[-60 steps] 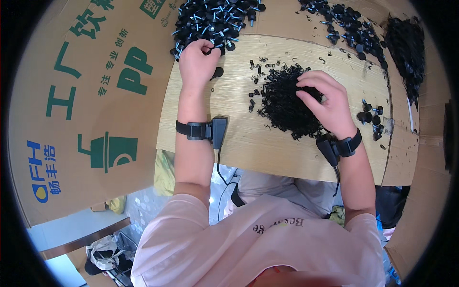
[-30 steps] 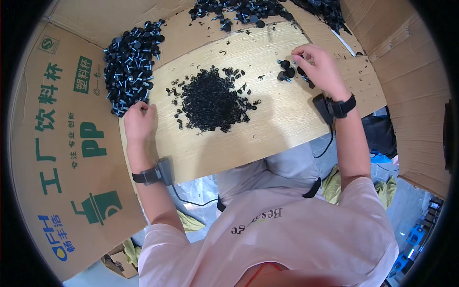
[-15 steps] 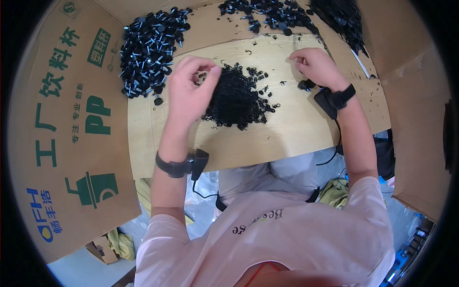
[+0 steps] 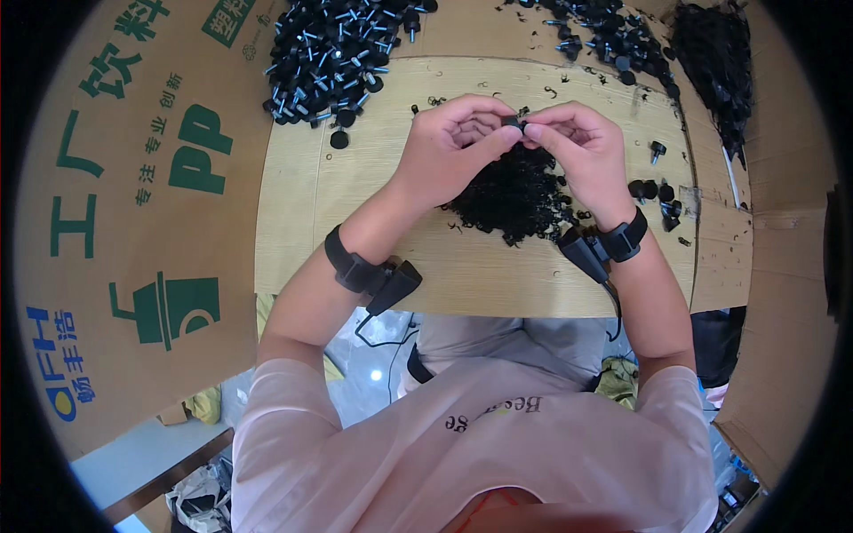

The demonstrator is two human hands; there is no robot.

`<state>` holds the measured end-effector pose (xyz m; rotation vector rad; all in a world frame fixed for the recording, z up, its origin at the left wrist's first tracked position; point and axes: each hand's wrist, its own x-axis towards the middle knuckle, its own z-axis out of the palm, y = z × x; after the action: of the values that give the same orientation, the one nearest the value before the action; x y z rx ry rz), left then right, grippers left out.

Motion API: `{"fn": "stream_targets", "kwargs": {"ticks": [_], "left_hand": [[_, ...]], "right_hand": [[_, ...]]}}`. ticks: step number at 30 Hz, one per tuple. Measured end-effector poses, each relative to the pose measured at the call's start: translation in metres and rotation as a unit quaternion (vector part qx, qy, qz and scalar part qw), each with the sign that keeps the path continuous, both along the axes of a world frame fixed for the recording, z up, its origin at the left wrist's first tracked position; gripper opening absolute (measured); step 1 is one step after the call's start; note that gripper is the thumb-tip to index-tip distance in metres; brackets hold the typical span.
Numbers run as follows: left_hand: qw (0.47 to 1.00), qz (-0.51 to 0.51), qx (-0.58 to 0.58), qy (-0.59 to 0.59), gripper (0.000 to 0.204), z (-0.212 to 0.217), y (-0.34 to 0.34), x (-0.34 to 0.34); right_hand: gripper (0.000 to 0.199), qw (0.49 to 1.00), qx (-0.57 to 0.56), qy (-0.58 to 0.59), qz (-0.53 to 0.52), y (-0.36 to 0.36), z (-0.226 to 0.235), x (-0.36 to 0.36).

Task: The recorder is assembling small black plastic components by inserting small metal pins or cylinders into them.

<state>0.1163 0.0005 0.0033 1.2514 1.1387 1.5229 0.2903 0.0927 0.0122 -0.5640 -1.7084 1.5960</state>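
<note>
Now both hands meet over the middle of the bench: a small black part (image 4: 513, 122) is pinched between them, held just above the pile of black rings (image 4: 515, 191). Left hand (image 4: 453, 133) has its fingers (image 4: 494, 135) closed on the part from the left; right hand (image 4: 576, 142) has thumb and forefinger closed on it from the right, tips almost touching the left's. Half a second ago the hands were apart, left in the pile, right up at the far right of the board near loose knobs; a second ago farther apart yet. So each seems to have picked something up and brought it in, and the two bits are likely being fitted together, though the join itself is too small to tell. Pile sits on the pale wooden board (image 4: 462, 258), under and just nearer than the hands. Heap of black knobs with studs (image 4: 333, 49) lies far left; a few loose knobs (image 4: 656, 191) right of the right wrist; more black parts (image 4: 613, 35) far right. Printed cardboard (image 4: 151, 195) flanks the board at left. Black bands on both wrists.
</note>
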Motion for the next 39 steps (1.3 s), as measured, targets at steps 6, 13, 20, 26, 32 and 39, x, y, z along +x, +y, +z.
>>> {"fn": "stream_targets", "kwargs": {"ticks": [6,13,20,26,32,39], "left_hand": [[0.967,0.071,0.110,0.220,0.026,-0.014,-0.001,-0.011],[0.963,0.029,0.099,0.248,0.032,-0.016,-0.005,-0.013],[0.896,0.070,0.231,0.373,0.033,-0.011,-0.003,-0.005],[0.872,0.077,0.263,0.404,0.032,-0.012,-0.001,-0.010],[0.920,0.073,0.225,0.311,0.036,-0.016,-0.001,-0.010],[0.910,0.093,0.223,0.338,0.035,-0.016,0.001,-0.013]], "right_hand": [[0.012,0.997,-0.065,-0.020,0.025,0.000,-0.018,-0.004],[0.014,0.997,-0.075,-0.026,0.019,-0.005,-0.016,-0.003],[0.015,0.997,-0.067,-0.033,0.005,-0.002,-0.017,0.000],[0.014,0.997,-0.069,-0.028,-0.008,-0.004,-0.016,-0.001],[0.015,0.998,-0.065,-0.012,0.009,-0.001,-0.021,-0.001],[0.015,0.992,-0.106,0.002,0.073,-0.003,-0.021,0.001]]}}
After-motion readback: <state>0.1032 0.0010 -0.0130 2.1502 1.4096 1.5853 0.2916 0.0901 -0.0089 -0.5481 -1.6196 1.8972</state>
